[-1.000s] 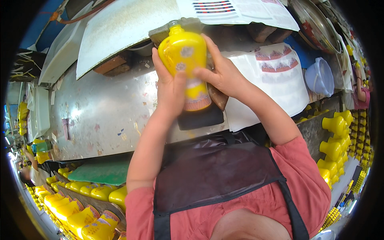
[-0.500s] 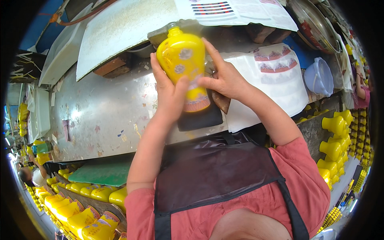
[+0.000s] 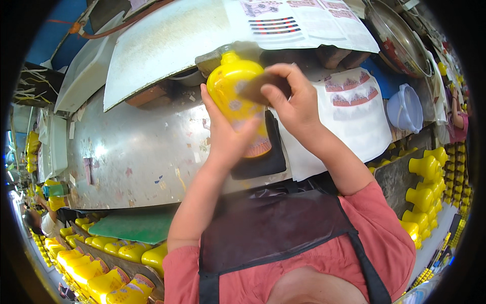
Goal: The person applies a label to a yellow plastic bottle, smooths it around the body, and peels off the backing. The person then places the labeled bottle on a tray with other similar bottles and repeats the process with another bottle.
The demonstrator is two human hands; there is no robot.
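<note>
A glossy yellow bottle (image 3: 230, 86) with grey round motifs and a pink patterned band near its base lies on a black pad (image 3: 258, 169) on the metal table. My left hand (image 3: 228, 137) grips it, fingers along its left side and the thumb, blurred, across its front. My right hand (image 3: 296, 104) pinches a flat brown scraper (image 3: 258, 88) between thumb and fingers. The scraper's blurred edge lies over the right part of the bottle's front; whether it touches is hard to make out. The bottle's neck points away from me, by a grey block (image 3: 205, 63).
White sheets with pink patterned decals (image 3: 349, 129) lie right of the pad. A pale board (image 3: 152, 55) rests on bricks (image 3: 152, 96) behind. A light blue bucket (image 3: 405, 109) stands at right. Yellow bottles (image 3: 106, 278) fill racks at lower left and right (image 3: 425, 192).
My right hand has left the bottle's lower front, where its thumb lay, and moved up and right. The brown scraper, partly hidden below that hand before, is now raised over the bottle.
</note>
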